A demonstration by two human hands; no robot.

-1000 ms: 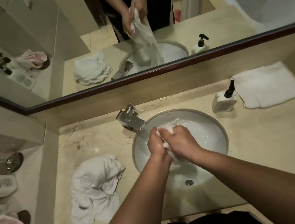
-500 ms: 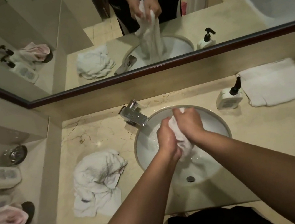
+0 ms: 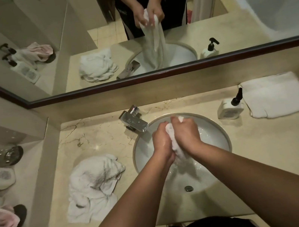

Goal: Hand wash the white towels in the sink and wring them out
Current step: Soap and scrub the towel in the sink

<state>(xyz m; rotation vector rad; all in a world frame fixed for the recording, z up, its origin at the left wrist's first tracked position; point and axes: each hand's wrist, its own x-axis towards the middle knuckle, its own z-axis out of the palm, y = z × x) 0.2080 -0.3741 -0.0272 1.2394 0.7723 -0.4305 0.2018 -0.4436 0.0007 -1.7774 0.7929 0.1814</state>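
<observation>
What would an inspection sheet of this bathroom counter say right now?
Surface: marble counter, round sink with faucet.
Job's things: wet towel bunched over the sink; crumpled towel left of the sink; folded towel at the far right.
Clutter: pump bottle beside the folded towel; pink cloth and bottles on the left ledge.
Hands: left hand and right hand both grip the wet towel.
Cables: nothing seen.
Surroundings: mirror reflecting the towel hanging into the sink.

Soft terry cloth is seen in the crumpled towel (image 3: pixel 93 184); polished veined stone in the counter (image 3: pixel 270 152); shiny chromed metal in the tap (image 3: pixel 134 121).
</observation>
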